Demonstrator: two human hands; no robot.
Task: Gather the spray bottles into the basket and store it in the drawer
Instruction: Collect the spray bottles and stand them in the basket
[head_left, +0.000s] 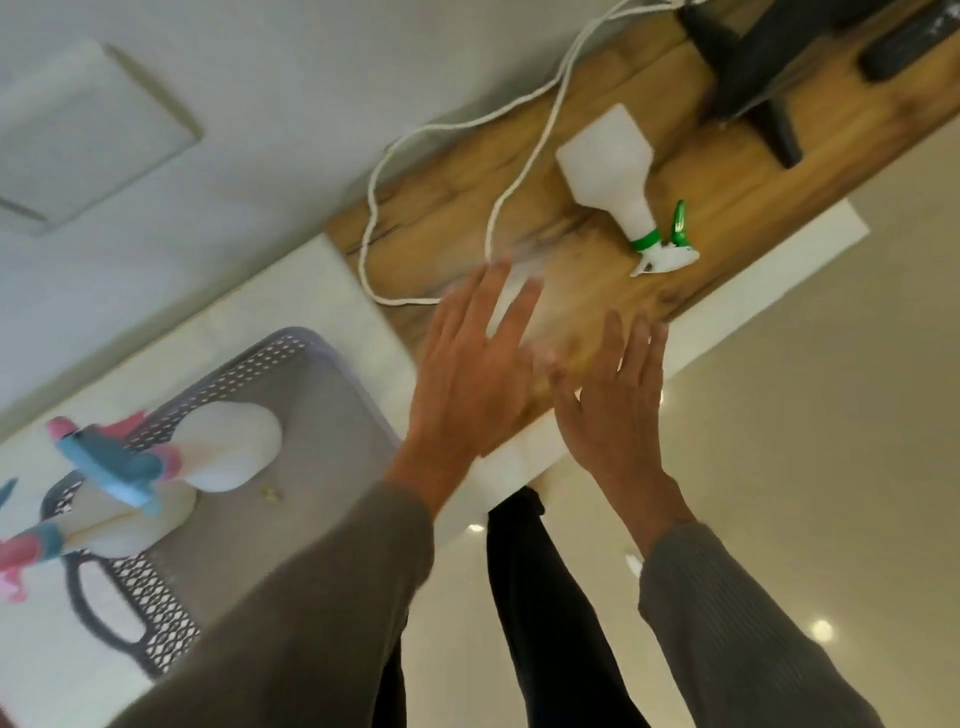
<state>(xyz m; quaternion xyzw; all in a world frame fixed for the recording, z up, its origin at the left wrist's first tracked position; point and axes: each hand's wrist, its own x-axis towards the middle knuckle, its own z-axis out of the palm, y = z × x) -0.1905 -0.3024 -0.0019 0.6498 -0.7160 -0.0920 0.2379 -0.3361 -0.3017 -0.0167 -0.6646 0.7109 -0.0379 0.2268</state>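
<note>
While reaching: my left hand (470, 374) and right hand (613, 400) are hovering, grips spread apart, empty.
Green-trigger bottle (615, 171): lying on worktop (727, 208).
Basket (322, 415): holding two bottles.

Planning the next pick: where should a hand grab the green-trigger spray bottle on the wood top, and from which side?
Grip the narrow neck just behind the green collar of the green-trigger spray bottle. It lies on its side on the wood top, wide base away, nozzle pointing toward the person. The right hand, open and empty, is nearer, so come from the near side, probably from above, and clear of the white cord alongside.
</note>
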